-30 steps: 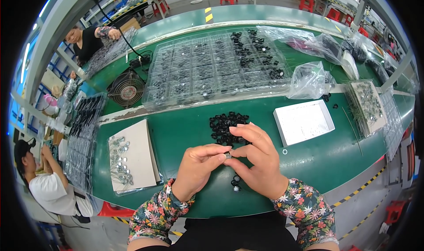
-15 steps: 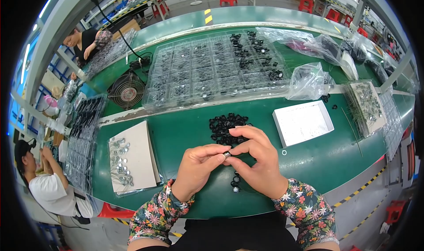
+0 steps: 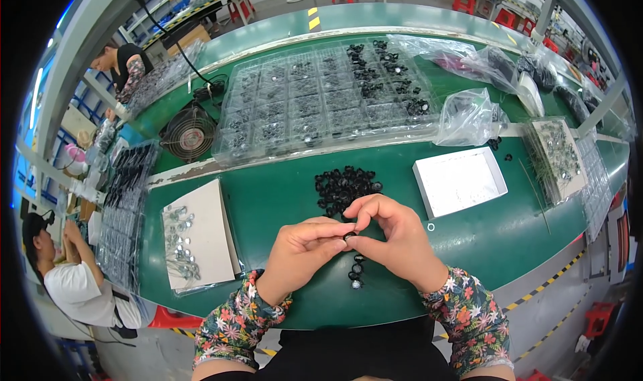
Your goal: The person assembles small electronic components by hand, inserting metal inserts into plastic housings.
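Held over the green surface [image 3: 469, 250], near the middle of the view: one small black part [image 3: 349, 236], largely covered by the hands. Pinched at nine o'clock between thumb and fingers of the left hand [image 3: 295, 254]; met at three o'clock by the bent thumb and fingers of the right hand [image 3: 404, 245], likewise closed on it. Cannot tell the force of either squeeze, nor make out the part's full outline.

Looks very light and stiff, probably moulded plastic — more likely to twist or shoot out of a careless pinch than to bend. Could be slick on any glossy curve. Best taken by the outer rim, at nine and three o'clock, with the tips of the fingers only; keep pressure even and modest, to avoid cracking thin edges or smudging a shiny face.

Just off twelve o'clock, a loose heap of black parts [image 3: 340, 188], probably prone to catching on one another — better picked singly from the outside. At six, a short line of parts [image 3: 356, 270], one with a pale, shiny face. At two, a white open box [image 3: 462, 183]; at three, a tiny white ring [image 3: 431, 224]; at nine, a pale card [image 3: 211, 217] bearing clear discs [image 3: 179, 241] on thin wires
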Tool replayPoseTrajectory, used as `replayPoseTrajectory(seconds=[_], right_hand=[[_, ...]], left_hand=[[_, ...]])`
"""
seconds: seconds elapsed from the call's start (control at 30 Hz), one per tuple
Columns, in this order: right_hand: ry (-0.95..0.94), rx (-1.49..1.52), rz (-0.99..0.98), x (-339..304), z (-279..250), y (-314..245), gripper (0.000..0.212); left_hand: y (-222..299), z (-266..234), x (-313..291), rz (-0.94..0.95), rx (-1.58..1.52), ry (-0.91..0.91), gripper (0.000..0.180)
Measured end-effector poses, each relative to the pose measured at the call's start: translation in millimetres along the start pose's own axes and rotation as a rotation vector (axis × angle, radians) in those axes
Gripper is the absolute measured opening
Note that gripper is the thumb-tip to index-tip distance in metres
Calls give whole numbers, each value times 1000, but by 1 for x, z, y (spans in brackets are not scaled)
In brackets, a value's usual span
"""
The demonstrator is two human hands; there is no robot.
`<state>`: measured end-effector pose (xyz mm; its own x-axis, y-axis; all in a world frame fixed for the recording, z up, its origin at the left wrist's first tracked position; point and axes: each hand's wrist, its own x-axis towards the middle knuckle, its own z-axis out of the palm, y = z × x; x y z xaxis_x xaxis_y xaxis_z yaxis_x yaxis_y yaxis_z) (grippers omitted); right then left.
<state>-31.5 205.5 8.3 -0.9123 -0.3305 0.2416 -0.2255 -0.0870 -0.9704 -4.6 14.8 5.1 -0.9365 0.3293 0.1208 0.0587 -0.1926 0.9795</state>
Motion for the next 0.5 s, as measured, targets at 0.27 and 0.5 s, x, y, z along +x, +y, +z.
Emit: replayPoseTrajectory(seconds=[0.27, 0.5], right_hand=[[-65, 102, 105, 6, -6, 0, 22], [100, -314, -148, 3, 1, 1, 20]], left_hand=[[0, 8, -3, 40, 108, 23, 27], [-4, 10, 2, -63, -217, 151, 23]])
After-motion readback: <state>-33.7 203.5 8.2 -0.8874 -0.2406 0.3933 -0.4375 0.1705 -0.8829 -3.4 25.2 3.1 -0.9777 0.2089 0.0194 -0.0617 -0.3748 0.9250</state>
